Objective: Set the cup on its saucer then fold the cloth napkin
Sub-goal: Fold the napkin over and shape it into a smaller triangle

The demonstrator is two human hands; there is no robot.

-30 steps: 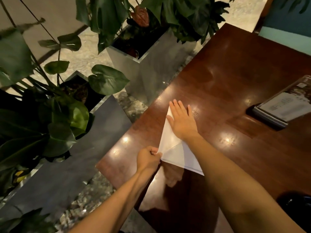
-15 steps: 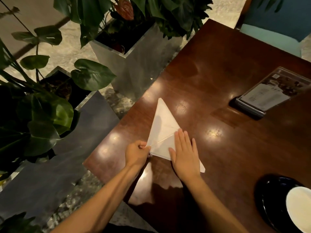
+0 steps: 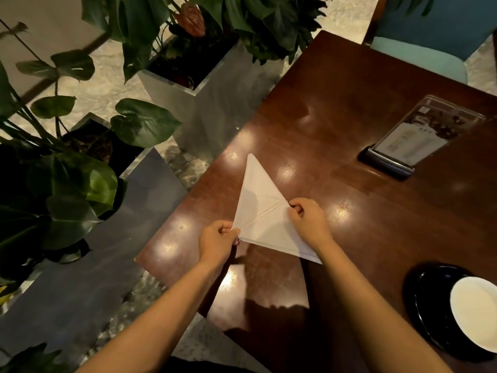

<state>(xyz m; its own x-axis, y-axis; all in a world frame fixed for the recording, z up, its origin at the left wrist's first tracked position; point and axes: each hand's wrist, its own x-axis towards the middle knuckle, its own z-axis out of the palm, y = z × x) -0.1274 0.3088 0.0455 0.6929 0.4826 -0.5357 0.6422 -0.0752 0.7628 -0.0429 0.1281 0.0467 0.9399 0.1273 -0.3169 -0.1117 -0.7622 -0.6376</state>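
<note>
Since the frame 0.5 s earlier, the right hand (image 3: 309, 223) has come off the lower part of the napkin (image 3: 262, 211), where it lay flat, and now pinches the cloth's right-hand corner at the end of the diagonal seam. Opposite it, the left hand (image 3: 217, 243) stays closed on the left corner of the napkin, fingers curled around the edge. Between the 2 hands runs a straight crease line, dividing the white cloth into 2 triangles: 1 pointing away from the person, 1 pointing back toward the right forearm.

All of the napkin lies flat on the dark wooden table (image 3: 363, 125), close to the table's left edge. Well to the right of the napkin and nearer the person, the white cup (image 3: 476, 316) sits on its black saucer (image 3: 425, 305), both partly cut off by the frame. Beyond the napkin to the right stands a menu holder (image 3: 419, 135) with a clear panel. Left of the napkin, off the table, are steel planters (image 3: 215, 103) filled with broad green leaves.
</note>
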